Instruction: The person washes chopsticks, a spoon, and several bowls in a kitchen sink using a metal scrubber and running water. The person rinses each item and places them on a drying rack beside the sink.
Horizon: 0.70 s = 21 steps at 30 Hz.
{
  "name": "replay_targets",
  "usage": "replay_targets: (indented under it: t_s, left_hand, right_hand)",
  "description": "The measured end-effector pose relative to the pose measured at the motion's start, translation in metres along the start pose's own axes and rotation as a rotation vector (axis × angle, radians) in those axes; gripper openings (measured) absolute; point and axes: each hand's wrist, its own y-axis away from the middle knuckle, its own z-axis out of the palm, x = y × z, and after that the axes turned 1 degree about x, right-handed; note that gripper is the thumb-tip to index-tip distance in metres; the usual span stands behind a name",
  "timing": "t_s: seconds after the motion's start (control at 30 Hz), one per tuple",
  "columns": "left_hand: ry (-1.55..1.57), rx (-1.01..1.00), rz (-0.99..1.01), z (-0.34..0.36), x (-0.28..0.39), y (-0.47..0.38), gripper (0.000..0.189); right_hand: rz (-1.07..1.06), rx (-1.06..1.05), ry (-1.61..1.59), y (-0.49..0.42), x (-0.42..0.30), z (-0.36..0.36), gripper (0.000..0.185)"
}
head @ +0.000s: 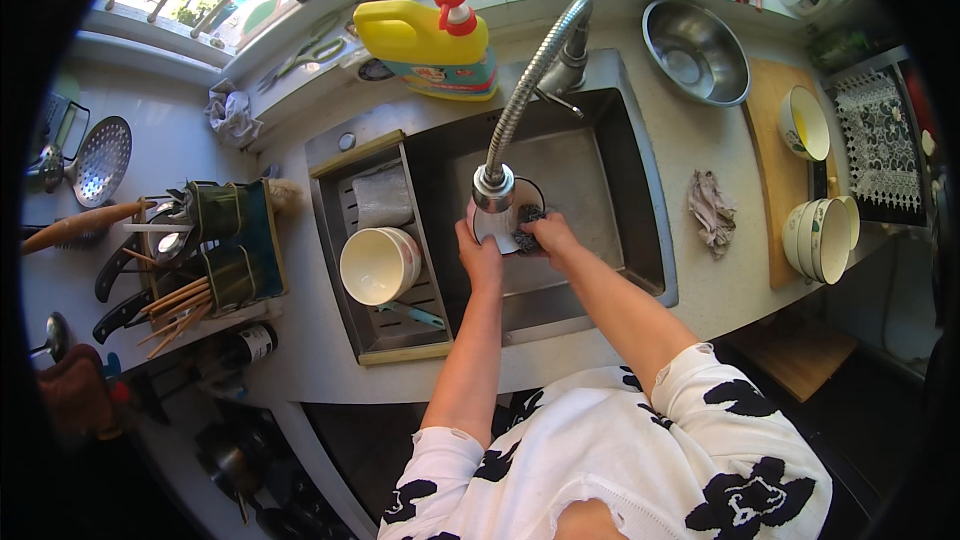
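Observation:
Over the stainless steel sink basin (585, 172), my left hand (480, 255) grips the near left rim of a white bowl (495, 227) with a dark edge. In my right hand (553, 237) is a dark steel wool scourer (530, 228), pressed to the bowl's right side. Right above the bowl hangs the spray head of the flexible faucet (493, 187), which covers part of it. To the left, nested cream bowls (379, 266) sit in a slotted steel drain tray (375, 345), beside a folded silvery cloth (382, 195) and a teal-handled tool (416, 315).
Behind the sink stands a yellow detergent jug (427, 45). At right are a steel mixing bowl (694, 52), a crumpled cloth (711, 214) and a wooden board (772, 165) bearing stacked bowls (817, 240). A utensil rack (232, 240) with knives and chopsticks stands left.

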Motion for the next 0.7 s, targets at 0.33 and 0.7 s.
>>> replay_targets:
  t_s: [0.33, 0.7]
  left_hand:
    - [-0.309, -0.375, 0.090, -0.018, 0.011, -0.026, 0.039]
    - [-0.069, -0.123, -0.110, -0.002, 0.051, 0.001, 0.043]
  right_hand:
    - [-0.667, 0.136, 0.874, 0.022, -0.055, -0.015, 0.030]
    - [-0.496, 0.125, 0.652, 0.003, -0.033, -0.017, 0.028]
